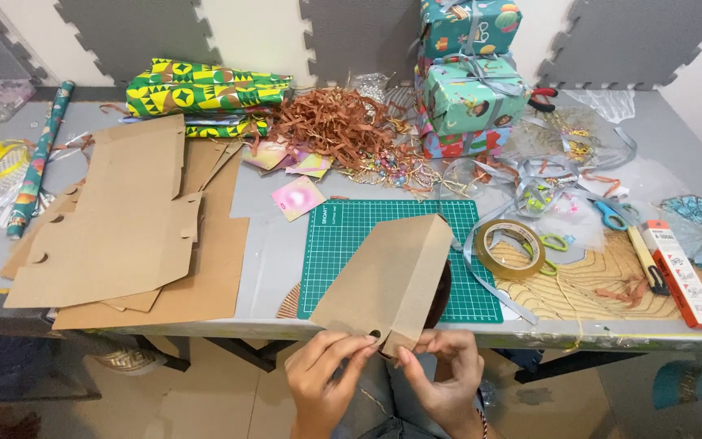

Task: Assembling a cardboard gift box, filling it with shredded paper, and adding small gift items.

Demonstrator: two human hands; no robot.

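Both hands sat low and close together, palms turned inward. The left hand (pixel 327 374) pinched with thumb and forefinger, fingers curled. The right hand (pixel 446 370) mirrored it, thumb raised, fingertips bent inward toward the left.

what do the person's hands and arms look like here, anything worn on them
Both hands are bare: no gloves and no rings that show. The left hand and its forearm carry no sleeve or band in view. The right hand has a thin red and white cord bracelet at the wrist. No sleeves are visible.

box (pixel 387 272) on mat (pixel 343 244), tape (pixel 513 249) right
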